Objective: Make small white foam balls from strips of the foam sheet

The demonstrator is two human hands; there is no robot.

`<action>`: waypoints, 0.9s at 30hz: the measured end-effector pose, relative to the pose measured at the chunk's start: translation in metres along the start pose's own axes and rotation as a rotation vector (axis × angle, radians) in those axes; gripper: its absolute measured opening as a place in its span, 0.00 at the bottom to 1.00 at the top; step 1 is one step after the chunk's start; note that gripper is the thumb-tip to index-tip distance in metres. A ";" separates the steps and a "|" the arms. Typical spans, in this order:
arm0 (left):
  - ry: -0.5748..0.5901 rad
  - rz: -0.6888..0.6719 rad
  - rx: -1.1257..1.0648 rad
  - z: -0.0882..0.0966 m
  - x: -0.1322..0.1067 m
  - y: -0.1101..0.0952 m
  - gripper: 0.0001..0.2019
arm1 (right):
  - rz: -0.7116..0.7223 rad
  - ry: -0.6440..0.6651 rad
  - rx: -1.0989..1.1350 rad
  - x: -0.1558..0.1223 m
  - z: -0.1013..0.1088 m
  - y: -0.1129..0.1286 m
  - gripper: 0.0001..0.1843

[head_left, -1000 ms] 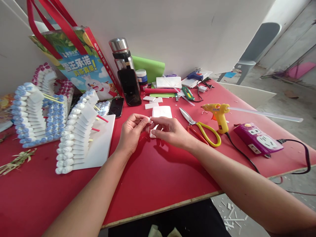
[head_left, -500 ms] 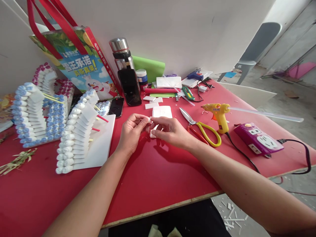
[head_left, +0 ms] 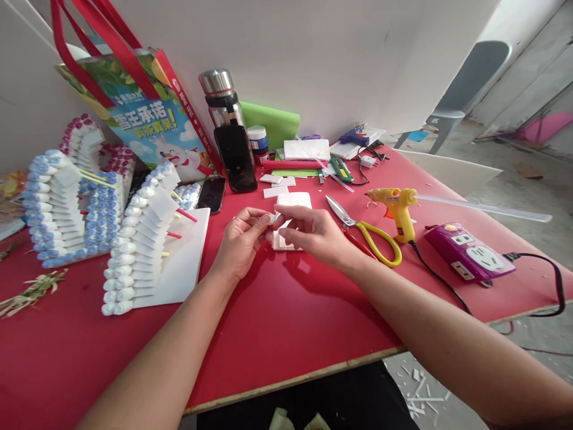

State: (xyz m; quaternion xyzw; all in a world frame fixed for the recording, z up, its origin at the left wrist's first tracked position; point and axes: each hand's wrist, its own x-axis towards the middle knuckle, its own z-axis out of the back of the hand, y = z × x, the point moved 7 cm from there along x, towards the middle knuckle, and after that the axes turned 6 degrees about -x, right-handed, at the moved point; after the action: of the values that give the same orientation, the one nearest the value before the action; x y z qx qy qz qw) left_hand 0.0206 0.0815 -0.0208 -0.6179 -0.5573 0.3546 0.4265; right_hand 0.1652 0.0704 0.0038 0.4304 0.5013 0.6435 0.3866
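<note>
Between the thumb and forefinger of my left hand (head_left: 239, 242) is a small white rolled piece (head_left: 273, 219), perhaps tissue or paper; its exact kind is too small to tell. My right hand (head_left: 316, 236) hovers just right of it, thumb and fingers apart, its forefinger tip close to the piece. Whether that fingertip touches it I cannot tell. Under and behind the right hand lies a stack of white paper squares (head_left: 298, 199), partly covered by the fingers. To the left stands a white model (head_left: 147, 239) built of stacked white rolls and thin steps on a white board.
Yellow-handled scissors (head_left: 380, 242), a yellow glue gun (head_left: 396, 206) and a purple power strip (head_left: 470, 251) lie to the right. Behind are a phone (head_left: 235, 158) leaning on a steel flask (head_left: 217, 83), and a green cutter (head_left: 341, 169). A printed bag (head_left: 152, 125) stands at back left.
My right hand's fingers have spread and drawn slightly right, uncovering more of the paper stack. The left hand keeps its pinch on the white piece, which shows more.
</note>
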 end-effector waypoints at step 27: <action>0.289 0.345 -0.339 -0.026 -0.017 0.004 0.18 | -0.050 -0.099 0.322 0.006 0.016 0.000 0.21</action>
State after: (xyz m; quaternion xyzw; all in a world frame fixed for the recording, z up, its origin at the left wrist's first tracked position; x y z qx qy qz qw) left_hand 0.0442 0.0611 -0.0155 -0.8103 -0.4285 0.2322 0.3254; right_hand 0.1784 0.0813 0.0071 0.5053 0.5890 0.5228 0.3527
